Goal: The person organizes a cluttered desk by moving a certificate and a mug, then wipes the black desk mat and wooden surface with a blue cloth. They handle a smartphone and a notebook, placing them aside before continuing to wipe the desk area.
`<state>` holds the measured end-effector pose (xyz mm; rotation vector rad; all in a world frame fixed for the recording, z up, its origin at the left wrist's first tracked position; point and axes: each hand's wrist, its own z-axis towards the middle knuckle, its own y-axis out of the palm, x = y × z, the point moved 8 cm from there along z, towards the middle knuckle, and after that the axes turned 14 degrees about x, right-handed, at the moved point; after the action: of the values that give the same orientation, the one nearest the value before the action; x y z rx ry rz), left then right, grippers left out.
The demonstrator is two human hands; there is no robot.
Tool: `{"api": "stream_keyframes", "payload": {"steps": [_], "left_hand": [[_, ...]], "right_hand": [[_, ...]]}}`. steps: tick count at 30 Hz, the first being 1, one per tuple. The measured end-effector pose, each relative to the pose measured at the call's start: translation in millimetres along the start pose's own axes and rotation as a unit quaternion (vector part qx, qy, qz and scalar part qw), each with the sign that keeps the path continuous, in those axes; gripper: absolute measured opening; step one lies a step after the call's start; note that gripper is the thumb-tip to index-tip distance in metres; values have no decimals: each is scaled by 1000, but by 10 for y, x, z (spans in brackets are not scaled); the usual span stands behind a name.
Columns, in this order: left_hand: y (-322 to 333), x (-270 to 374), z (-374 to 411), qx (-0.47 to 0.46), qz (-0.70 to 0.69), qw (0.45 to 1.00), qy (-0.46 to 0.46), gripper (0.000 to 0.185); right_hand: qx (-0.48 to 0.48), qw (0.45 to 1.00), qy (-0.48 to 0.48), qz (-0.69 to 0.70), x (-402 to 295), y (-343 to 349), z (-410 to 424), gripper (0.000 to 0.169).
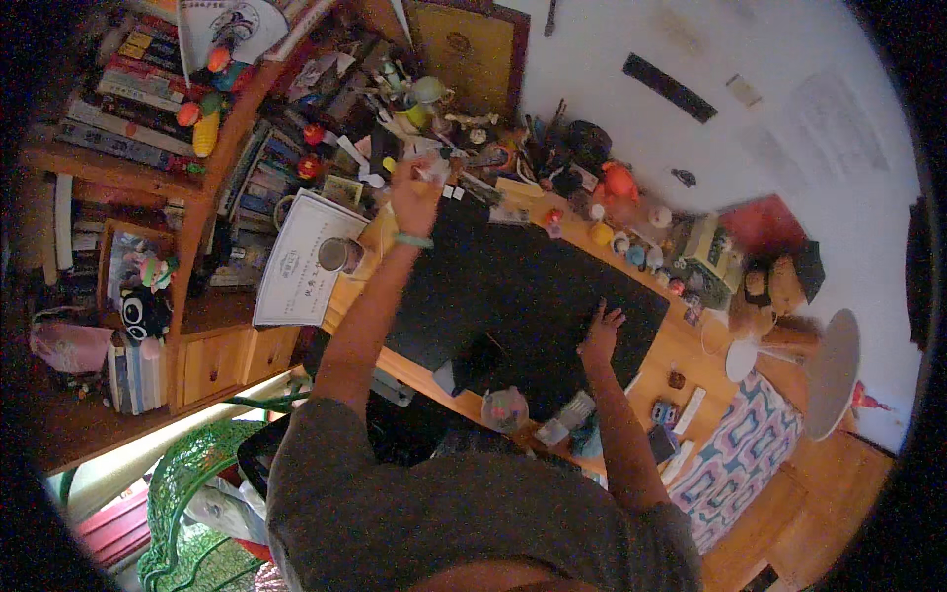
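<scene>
My left hand [414, 198], with a pale green band at its wrist, reaches to the cluttered back of the desk. At its fingertips is a small translucent object [434, 169]; blur hides whether the fingers grip it. Flat on the black desk mat [510, 288] rests my right hand [601, 334], fingers apart and holding nothing. A lidded jar [340, 255] stands left of the mat beside a printed certificate [296, 270]. Along the mat's near edge are a clear round container [505, 408] and a pale, partitioned box [566, 418].
Wooden shelves of books [126, 96] rise at the left. Pens and figurines crowd the back, with an orange figure [618, 183]. A white desk lamp [832, 374] stands right, near a patterned cloth [740, 459]. A green woven chair [196, 496] is at lower left.
</scene>
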<state>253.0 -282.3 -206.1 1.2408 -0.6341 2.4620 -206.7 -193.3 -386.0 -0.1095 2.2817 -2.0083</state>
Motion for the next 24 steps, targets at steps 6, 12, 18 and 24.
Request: {"api": "stream_keyframes", "payload": {"steps": [6,12,18,24], "left_hand": [[635,443,-864,-171,-34,981,-86,64],[1308,544,-752,-168,-90,980,56,98],[1650,336,-729,-233,84,966,-75,123],[1867,-11,-883,-238,50,965,-101,124]], "right_hand": [[-10,1000,17,4,-70,-180,25,101],[15,1000,9,-20,-20,-16,32,119],[-39,999,4,-32,-61,-60,31,71],[-13,996,-28,-80,-26,166,42,67]]}}
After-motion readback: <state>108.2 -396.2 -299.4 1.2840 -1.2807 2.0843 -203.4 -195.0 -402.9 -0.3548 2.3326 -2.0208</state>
